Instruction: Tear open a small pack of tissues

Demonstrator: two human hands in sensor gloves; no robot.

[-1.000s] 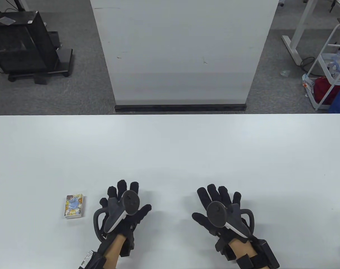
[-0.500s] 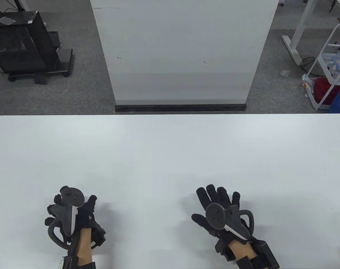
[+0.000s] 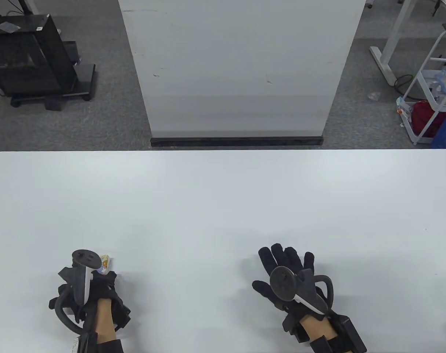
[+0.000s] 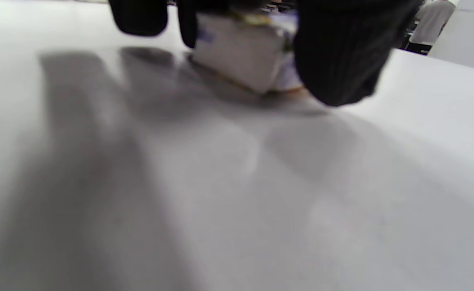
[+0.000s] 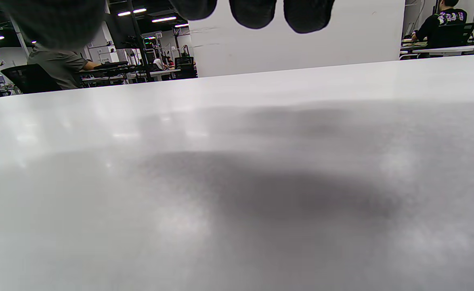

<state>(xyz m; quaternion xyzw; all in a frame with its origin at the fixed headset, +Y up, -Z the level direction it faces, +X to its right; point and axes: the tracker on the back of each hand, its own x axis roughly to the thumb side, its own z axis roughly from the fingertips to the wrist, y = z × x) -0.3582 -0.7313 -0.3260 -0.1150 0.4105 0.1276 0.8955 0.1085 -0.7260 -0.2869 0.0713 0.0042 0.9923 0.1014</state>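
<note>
The small tissue pack (image 3: 104, 263), with a colourful printed wrapper, is gripped by my left hand (image 3: 94, 285) at the table's near left; only its far end shows past the tracker. In the left wrist view the pack (image 4: 245, 56) is pinched between my thumb and fingers (image 4: 338, 56), one edge tilted down close to the white table (image 3: 223, 206). My right hand (image 3: 285, 270) rests flat on the table at the near right, fingers spread, holding nothing. Its fingertips (image 5: 253, 12) show at the top of the right wrist view.
A white partition panel (image 3: 237, 70) stands beyond the table's far edge. A black cabinet (image 3: 28, 59) is on the floor far left, and a white cart (image 3: 436, 99) far right.
My left hand moved left from the near middle onto the pack, closed around it and drew back slightly, tilting the pack up. My right hand has stayed put.
</note>
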